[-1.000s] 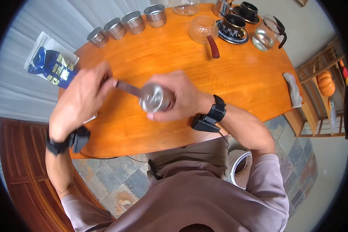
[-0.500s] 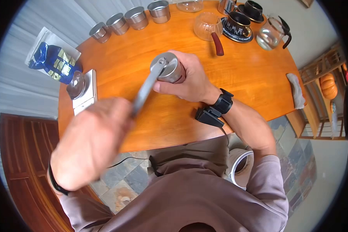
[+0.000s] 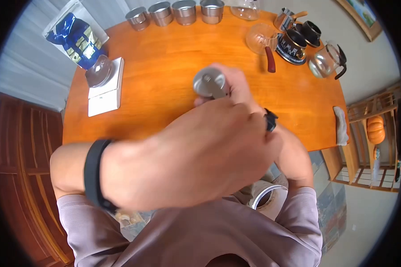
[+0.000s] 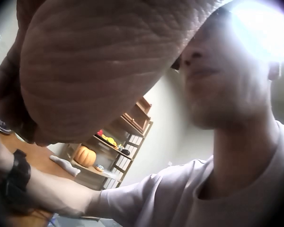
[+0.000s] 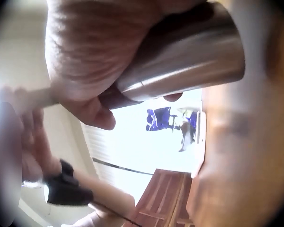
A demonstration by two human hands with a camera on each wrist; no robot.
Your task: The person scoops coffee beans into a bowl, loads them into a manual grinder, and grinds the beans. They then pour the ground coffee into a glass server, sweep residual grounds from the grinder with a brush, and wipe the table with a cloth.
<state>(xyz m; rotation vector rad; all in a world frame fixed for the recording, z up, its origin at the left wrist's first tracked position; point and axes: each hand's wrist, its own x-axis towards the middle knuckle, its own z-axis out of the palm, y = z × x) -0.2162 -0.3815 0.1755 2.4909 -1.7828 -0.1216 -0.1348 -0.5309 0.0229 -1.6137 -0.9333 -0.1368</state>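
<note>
A steel cylindrical hand grinder [image 3: 202,84] is gripped round its body by my right hand [image 3: 239,86]. The right wrist view shows its shiny body [image 5: 194,59] tilted, with the palm and thumb wrapped round it. From the lid, a flat metal crank [image 3: 217,92] runs under my left hand [image 3: 209,149], which is curled over the outer end and hides the knob. In the left wrist view, the left hand [image 4: 94,71] fills the upper part and its grasp is hidden.
Several steel cups [image 3: 185,12] line the back edge. At left are a coffee bag [image 3: 82,42] and a glass vessel [image 3: 99,72] on a white scale [image 3: 106,101]. A red-handled glass pot [image 3: 260,39], dark cups [image 3: 292,42], glass jug [image 3: 324,62] and grey cloth [image 3: 341,125] are at right.
My left hand has swung from the left across to the near side of the grinder, turning the crank with it. The head view has shifted, and the right hand still grips the grinder.
</note>
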